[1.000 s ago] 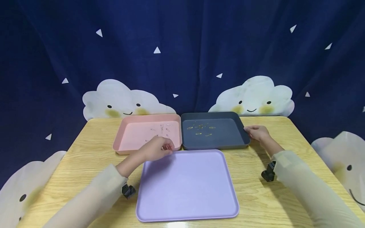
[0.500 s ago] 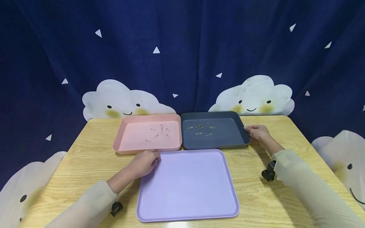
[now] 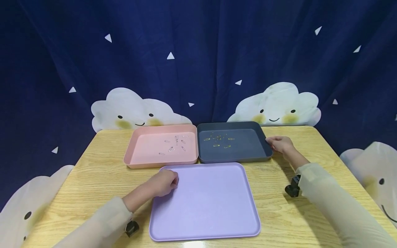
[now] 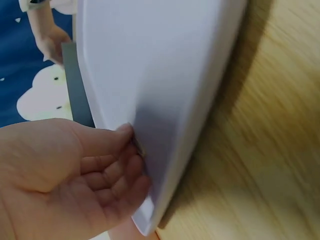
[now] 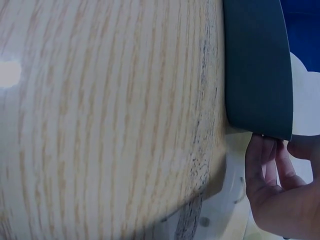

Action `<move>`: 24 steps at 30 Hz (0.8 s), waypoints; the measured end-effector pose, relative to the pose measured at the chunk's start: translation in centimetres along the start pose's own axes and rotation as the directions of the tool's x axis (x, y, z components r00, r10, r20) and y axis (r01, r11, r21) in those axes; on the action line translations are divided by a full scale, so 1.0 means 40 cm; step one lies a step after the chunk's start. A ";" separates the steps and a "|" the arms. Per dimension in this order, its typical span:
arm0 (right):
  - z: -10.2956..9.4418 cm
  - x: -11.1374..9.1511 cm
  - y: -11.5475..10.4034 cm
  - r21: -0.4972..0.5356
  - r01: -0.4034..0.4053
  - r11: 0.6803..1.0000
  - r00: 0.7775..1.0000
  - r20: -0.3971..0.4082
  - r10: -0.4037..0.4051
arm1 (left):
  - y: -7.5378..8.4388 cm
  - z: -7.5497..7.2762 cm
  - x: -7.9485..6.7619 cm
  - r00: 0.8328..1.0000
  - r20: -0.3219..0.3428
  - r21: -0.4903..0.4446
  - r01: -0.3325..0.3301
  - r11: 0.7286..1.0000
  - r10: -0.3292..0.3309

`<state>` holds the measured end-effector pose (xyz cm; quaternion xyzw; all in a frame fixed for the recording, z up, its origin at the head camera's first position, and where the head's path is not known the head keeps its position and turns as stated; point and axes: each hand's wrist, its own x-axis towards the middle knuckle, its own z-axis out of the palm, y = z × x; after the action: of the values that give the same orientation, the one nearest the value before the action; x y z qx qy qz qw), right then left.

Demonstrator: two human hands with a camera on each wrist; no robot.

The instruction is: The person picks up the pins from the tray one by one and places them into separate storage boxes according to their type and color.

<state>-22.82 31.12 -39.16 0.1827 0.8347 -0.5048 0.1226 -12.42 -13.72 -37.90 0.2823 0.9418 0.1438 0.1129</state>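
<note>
My left hand (image 3: 164,182) is over the upper left part of the lilac tray (image 3: 211,206). In the left wrist view its thumb and forefinger pinch a small thin metallic pin (image 4: 139,147), mostly hidden by the fingers. The right hand (image 3: 280,144) grips the right side wall of the dark grey tray (image 3: 248,150), with the thumb at the rim. Several small gold safety pins (image 3: 216,145) lie scattered in that dark tray. Silver safety pins (image 3: 183,148) are spread over the pink tray (image 3: 142,151) to its left.
The pink and dark trays stand side by side at the back of the wooden table (image 3: 102,165), in front of a navy curtain (image 3: 198,62) with cloud prints. The lilac tray lies close in front of them.
My left hand has drawn back from the front edge of the pink tray, leftward and nearer to me, over the lilac tray. The right hand has stayed at the dark tray.
</note>
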 end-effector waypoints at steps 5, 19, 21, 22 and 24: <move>0.000 -0.001 0.002 -0.007 0.008 1.000 1.000 -0.008 -0.008 | 0.016 0.003 -0.001 0.999 0.044 0.035 0.018 0.999 -0.019; 0.000 -0.007 0.004 -0.050 0.013 0.999 1.000 -0.006 -0.014 | 0.033 0.009 0.012 0.985 0.094 -0.286 -0.110 0.952 0.142; 0.001 -0.008 0.003 -0.052 0.010 0.999 1.000 -0.009 -0.010 | 0.035 0.009 0.019 0.983 0.111 -0.324 -0.102 0.941 0.145; 0.001 -0.009 0.003 -0.052 0.008 0.999 1.000 -0.009 -0.008 | 0.036 0.010 0.021 0.982 0.119 -0.345 -0.100 0.933 0.149; 0.001 -0.010 0.002 -0.046 0.007 0.999 1.000 -0.004 -0.007 | 0.040 0.009 0.027 0.978 0.131 -0.384 -0.101 0.918 0.163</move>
<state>-22.41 31.06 -39.09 0.1780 0.8469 -0.4856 0.1232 -12.41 -11.75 -37.86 0.3292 0.8634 0.3053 0.2301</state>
